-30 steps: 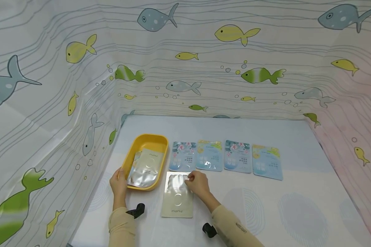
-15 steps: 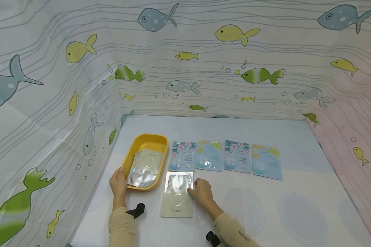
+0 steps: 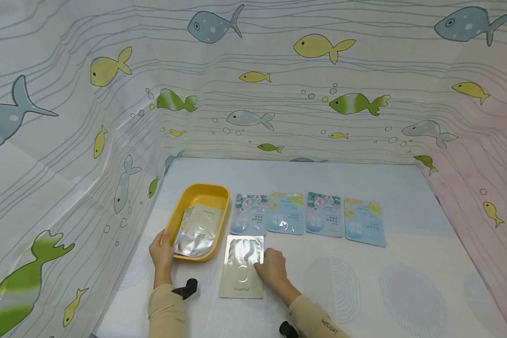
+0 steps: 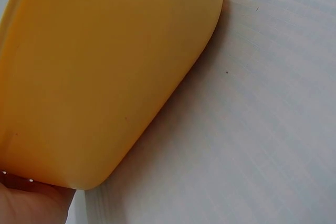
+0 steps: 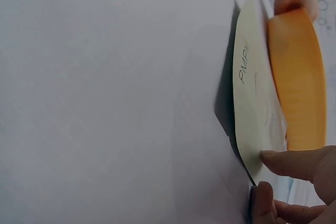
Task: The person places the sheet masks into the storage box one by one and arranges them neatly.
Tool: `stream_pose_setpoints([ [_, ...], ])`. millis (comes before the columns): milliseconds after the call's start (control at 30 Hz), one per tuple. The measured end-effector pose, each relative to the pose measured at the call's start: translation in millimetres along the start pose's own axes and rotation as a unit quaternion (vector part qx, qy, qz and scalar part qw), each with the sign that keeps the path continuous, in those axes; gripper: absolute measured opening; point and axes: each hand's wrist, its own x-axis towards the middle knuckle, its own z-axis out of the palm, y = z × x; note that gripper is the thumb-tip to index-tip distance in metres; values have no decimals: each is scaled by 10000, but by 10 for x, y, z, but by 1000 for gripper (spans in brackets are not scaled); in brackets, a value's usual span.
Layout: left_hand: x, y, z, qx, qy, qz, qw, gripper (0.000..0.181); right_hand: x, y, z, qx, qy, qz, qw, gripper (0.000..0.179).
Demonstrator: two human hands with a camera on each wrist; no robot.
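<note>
My left hand (image 3: 161,251) holds the yellow tray (image 3: 203,192) at its near left corner; in the left wrist view the side of the tray (image 4: 105,72) fills much of the picture. Several mask packets lie in it, a beige and silver packet (image 3: 199,229) on top. Right of the tray, a beige and silver sheet mask packet (image 3: 241,279) marked PMPM lies on the table. My right hand (image 3: 273,268) pinches its right edge. In the right wrist view the thumb (image 5: 283,162) is on the face of the packet and a curled finger (image 5: 264,198) sits at its edge.
Behind the packet runs a row of blue mask packets: a floral one (image 3: 249,214), a yellow-topped one (image 3: 286,213), another floral one (image 3: 325,214) and another yellow-topped one (image 3: 365,221). A fish-patterned curtain (image 3: 295,103) surrounds the pale table (image 3: 405,277).
My right hand has slid from the packet's far right corner nearer along its right edge, and its thumb has come onto the packet. The left hand and tray have stayed put.
</note>
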Motion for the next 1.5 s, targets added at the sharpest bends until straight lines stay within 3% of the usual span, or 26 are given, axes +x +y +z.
stream_pose_setpoints([
  [333, 6, 5, -16, 66, 0, 21, 10000, 43, 15, -30, -4, 236, 80, 210, 9995, 21],
  [700, -6, 10, -19, 155, -43, 89, 9998, 43, 62, 69, -40, 833, -251, 513, 9949, 15],
  [833, -9, -1, -16, 170, -17, 55, 9998, 43, 91, 101, -73, 1259, -760, 717, 9865, 14],
  [1067, -4, -16, -5, 184, -44, 18, 9998, 42, 124, 126, -200, 2308, -1616, 913, 9551, 18],
  [1233, -3, -29, 0, 154, -28, 48, 9999, 42, 165, 127, -272, 2676, -1852, 694, 9430, 12],
  [1500, -9, -2, 7, 110, -29, -58, 9999, 43, 228, 10, -395, 2957, -1816, 594, 9360, 12],
])
